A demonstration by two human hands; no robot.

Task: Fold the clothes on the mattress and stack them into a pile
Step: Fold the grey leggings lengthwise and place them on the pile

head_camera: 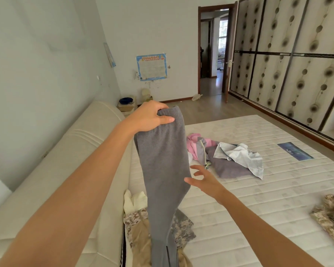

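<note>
While the left hand (149, 116) is gripping the gray pants (163, 170) aloft over the mattress (258, 199), the right hand (204, 178) is hovering beside them, fingers spread.

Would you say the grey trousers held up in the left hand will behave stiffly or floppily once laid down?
Probably floppy: the grey trousers hang limp from the left hand. Likely light, since one hand lifts them. The right hand may need to steady them.

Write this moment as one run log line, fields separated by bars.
left hand: holds grey trousers up | right hand: open beside them | mattress: unfolded clothes heap
</note>
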